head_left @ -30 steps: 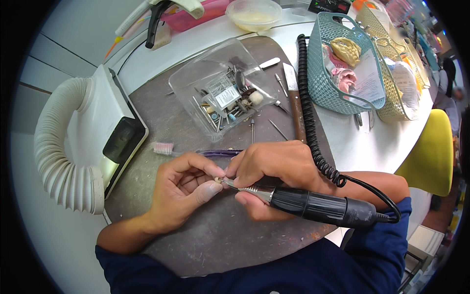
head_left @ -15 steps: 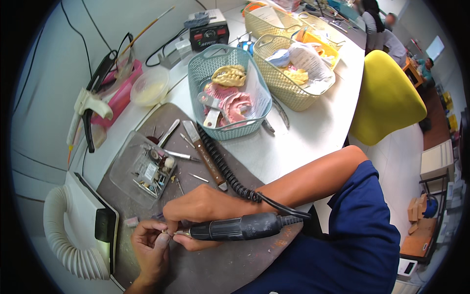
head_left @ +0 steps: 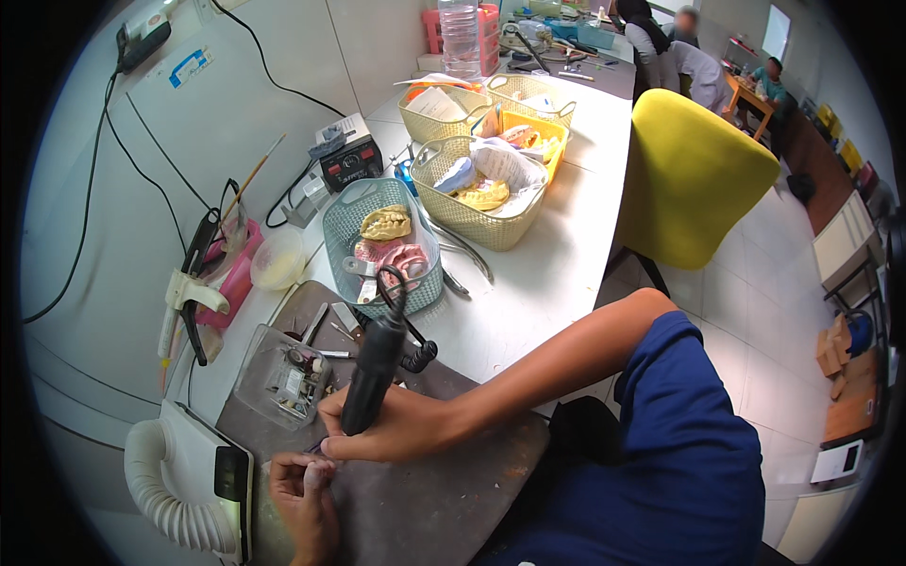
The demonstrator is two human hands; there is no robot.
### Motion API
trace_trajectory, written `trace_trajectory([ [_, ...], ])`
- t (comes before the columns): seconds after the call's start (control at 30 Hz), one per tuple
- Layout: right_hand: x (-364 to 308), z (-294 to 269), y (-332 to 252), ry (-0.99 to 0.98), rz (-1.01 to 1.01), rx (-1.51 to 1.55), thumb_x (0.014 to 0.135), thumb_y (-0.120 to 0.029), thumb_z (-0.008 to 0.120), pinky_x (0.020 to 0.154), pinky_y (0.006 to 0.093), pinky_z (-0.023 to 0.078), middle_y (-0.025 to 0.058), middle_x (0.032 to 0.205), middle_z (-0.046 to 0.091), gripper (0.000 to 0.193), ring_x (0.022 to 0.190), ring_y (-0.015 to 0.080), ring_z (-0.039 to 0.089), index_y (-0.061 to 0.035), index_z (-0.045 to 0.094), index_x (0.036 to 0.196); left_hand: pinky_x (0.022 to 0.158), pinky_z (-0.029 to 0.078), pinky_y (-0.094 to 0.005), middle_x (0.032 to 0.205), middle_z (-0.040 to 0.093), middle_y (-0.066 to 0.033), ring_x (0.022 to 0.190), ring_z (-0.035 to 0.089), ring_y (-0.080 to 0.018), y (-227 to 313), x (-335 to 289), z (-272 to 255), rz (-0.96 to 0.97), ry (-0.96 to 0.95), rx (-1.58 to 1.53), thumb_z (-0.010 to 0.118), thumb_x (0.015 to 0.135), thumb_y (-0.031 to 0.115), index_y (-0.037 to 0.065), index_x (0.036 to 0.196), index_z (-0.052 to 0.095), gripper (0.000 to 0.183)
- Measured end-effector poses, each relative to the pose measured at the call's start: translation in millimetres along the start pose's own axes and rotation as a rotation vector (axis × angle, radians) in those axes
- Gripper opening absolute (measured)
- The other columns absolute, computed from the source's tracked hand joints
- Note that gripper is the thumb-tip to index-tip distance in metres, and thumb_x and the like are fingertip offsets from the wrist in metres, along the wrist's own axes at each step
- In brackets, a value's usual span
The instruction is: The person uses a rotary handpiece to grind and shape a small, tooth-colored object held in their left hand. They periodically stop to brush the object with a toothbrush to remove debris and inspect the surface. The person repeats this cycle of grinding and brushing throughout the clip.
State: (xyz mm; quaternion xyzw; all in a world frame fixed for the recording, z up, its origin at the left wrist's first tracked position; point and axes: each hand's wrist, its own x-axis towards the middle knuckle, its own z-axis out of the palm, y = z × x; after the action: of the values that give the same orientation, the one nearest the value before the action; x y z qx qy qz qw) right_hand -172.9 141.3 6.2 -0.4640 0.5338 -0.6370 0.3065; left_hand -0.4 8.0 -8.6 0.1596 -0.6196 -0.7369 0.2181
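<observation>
Half a second earlier the black handpiece (head_left: pixel 371 373) had lain almost level, its cord end toward 3 o'clock; now it stood steeply, that end swung round to between 12 and 1 o'clock. The coiled cord (head_left: pixel 418 357), which had stretched along the forearm, was bunched at about 2 o'clock from the grip. The view had shifted as well, showing more wall at 9 o'clock.

The right hand (head_left: pixel 392 424) was closed around the lower part of the handpiece, which was held above the brown surface (head_left: pixel 415 509). Its body looked dark, thick and slightly blurred, narrowing toward the cord; the working tip was hidden by the fingers. The left hand (head_left: pixel 307 498) had thumb and fingers drawn close at 7 o'clock from the right, near enough that contact between the hands was unclear. Whether it pinched anything could not be told.

From the hands, a clear plastic box (head_left: pixel 253 382) of small tools sat at 11 o'clock, and a teal basket (head_left: pixel 423 294) between 12 and 1.
</observation>
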Motion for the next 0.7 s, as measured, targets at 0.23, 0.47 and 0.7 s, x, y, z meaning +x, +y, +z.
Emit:
trace_trajectory([
  [0.23, -42, -34, -31, -0.167, 0.334, -0.394, 0.079, -0.025, 0.065, 0.062, 0.0414, 0.048, 0.0183, 0.065, 0.061, 0.031, 0.065, 0.0294, 0.064, 0.004, 0.057, 0.073, 0.079, 0.046, -0.0264, 0.087, 0.057, -0.0064, 0.083, 0.056, -0.0135, -1, -1, 4, 0.103, 0.022, 0.094, 0.064, 0.092, 0.005, 0.004, 0.099, 0.051, 0.014],
  [0.47, -66, -28, -18, -0.374, -0.013, -0.767, 0.083, -0.02, 0.064, 0.059, 0.0491, 0.049, 0.0211, 0.071, 0.061, 0.036, 0.071, 0.0416, 0.063, 0.0038, 0.047, 0.104, 0.079, 0.046, -0.0258, 0.094, 0.057, -0.0054, 0.083, 0.057, -0.0125, -5, -1, 5, 0.121, 0.086, 0.115, 0.065, 0.091, 0.005, 0.006, 0.097, 0.052, 0.014],
  [0.7, -58, -29, -9, -0.374, -0.192, -0.994, 0.086, -0.026, 0.065, 0.059, 0.0432, 0.054, 0.0166, 0.087, 0.061, 0.043, 0.071, 0.035, 0.067, 0.0035, 0.046, 0.111, 0.083, 0.051, -0.0292, 0.1, 0.063, -0.0118, 0.089, 0.061, -0.018, -18, -9, -33, 0.099, 0.038, 0.293, 0.061, 0.092, 0.001, 0.003, 0.104, 0.056, 0.013],
])
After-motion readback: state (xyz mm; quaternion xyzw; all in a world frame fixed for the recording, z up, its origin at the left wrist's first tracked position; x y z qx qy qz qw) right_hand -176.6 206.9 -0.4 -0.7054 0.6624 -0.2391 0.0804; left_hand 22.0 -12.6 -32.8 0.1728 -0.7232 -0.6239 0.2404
